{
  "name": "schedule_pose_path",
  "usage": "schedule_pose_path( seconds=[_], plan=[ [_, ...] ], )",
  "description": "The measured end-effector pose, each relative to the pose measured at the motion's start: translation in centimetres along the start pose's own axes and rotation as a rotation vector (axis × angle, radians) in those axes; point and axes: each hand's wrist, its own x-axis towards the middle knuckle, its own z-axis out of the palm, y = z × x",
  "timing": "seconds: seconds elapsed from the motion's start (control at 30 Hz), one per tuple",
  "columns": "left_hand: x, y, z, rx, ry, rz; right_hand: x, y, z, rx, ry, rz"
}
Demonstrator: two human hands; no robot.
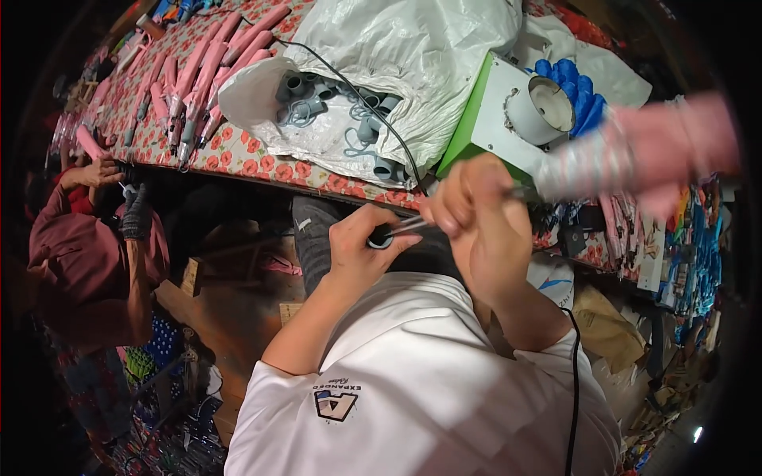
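My left hand [355, 244] is closed around a grey umbrella handle [381, 239], whose dark open end shows between thumb and fingers. A thin metal shaft [421, 224] runs from that handle toward my right hand [486, 234]. My right hand, partly blurred, has its fingers closed around the shaft of a folded pink umbrella [671, 147]. The umbrella sticks out to the right, smeared by motion, its silvery ribs [583, 165] nearest my hand. Both hands are over my lap, just in front of the table edge.
On the flowered tablecloth [238, 159] lies an open white sack [429, 55] with grey handles [385, 107]. Right of it stands a green and white box [496, 107] with a metal cylinder, beside a blue bundle [587, 107]. Several pink umbrellas [202, 75] lie left. A co-worker [87, 246] sits there.
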Motion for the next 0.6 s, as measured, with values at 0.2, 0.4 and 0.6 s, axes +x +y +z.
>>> schedule_pose_path(
  seconds=[0.2, 0.4, 0.6],
  plan=[
    [0.3, 0.8, -0.7, 0.126, -0.066, -0.084, -0.6, -1.0, -0.5, -0.593, 0.154, 0.017],
    [1.0, 1.1, -0.4, 0.084, -0.086, -0.103, 0.7, -1.2, -2.5, -0.992, 0.003, -0.201],
    [1.1, 1.3, -0.2, 0.073, -0.088, -0.133, 0.0, 0.0, -3.1, -0.827, -0.009, -0.244]
  ],
)
